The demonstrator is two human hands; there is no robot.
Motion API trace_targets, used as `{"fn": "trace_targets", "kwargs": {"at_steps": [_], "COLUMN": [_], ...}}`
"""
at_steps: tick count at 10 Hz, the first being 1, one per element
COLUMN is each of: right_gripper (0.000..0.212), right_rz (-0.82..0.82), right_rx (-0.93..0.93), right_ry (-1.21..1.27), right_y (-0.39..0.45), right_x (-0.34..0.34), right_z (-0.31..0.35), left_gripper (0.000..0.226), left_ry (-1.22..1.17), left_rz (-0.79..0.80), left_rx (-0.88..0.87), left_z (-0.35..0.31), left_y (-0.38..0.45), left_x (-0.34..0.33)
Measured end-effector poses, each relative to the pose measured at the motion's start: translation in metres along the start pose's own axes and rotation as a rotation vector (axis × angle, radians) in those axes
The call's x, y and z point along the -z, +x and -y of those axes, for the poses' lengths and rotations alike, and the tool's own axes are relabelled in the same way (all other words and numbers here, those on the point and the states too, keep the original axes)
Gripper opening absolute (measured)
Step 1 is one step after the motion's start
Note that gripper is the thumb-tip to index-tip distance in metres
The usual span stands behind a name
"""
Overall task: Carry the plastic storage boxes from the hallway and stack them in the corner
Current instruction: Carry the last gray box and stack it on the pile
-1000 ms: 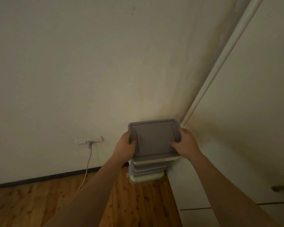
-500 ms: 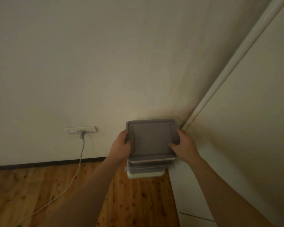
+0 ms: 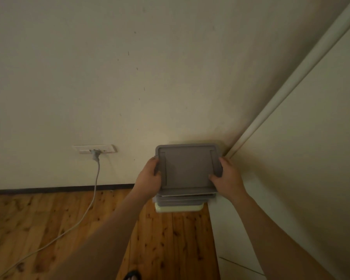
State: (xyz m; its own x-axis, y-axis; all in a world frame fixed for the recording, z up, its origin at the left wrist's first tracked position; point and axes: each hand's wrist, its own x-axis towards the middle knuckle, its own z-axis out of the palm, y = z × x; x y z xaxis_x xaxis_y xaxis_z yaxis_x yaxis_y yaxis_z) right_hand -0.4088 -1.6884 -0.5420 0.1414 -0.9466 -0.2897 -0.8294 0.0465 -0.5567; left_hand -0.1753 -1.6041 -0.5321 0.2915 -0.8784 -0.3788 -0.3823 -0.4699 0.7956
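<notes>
A plastic storage box with a grey lid (image 3: 187, 165) sits at the top of a stack in the room's corner. My left hand (image 3: 150, 179) grips its left edge and my right hand (image 3: 227, 178) grips its right edge. Beneath it show the front rims of more grey-lidded boxes (image 3: 182, 200), and lowest a pale yellowish box (image 3: 179, 208). The sides of the stack are hidden under the top lid and my hands. Whether the top box rests fully on the stack I cannot tell.
The cream back wall (image 3: 129, 77) meets a white door or panel (image 3: 301, 158) on the right. A wall socket (image 3: 94, 148) holds a plug whose grey cable (image 3: 89, 207) trails down across the wooden floor (image 3: 38, 225). My foot (image 3: 132, 275) shows at the bottom.
The view has shifted so the socket and cable sit further right. The top box has come lower onto the stack, hiding more of the boxes beneath. Both hands keep their grip.
</notes>
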Motion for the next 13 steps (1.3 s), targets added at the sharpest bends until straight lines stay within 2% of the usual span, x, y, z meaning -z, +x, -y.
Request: {"fn": "trace_targets", "kwargs": {"at_steps": [6,8,10,13], "right_gripper": [0.078,0.086,0.084,0.058], "right_rz": [0.015,0.044,0.092,-0.012], "right_rx": [0.005,-0.009,-0.007,-0.008], "right_ry": [-0.111,-0.169,-0.243,-0.243], "right_y": [-0.007,-0.01,-0.015,-0.03], "right_x": [-0.016,-0.021,-0.016,0.005], "right_z": [-0.001,0.004,0.009,0.022], "left_gripper": [0.055,0.049,0.044,0.042], "left_ry": [0.099,0.183,0.201,0.146], "left_rz": [-0.009,0.079,0.048,-0.011], "left_rx": [-0.06,-0.096,-0.076,-0.081], "left_z": [0.011,0.006,0.003,-0.02], "left_y": [-0.007,-0.006,-0.009,-0.028], "left_x": [-0.001,0.003,0.003,0.014]}}
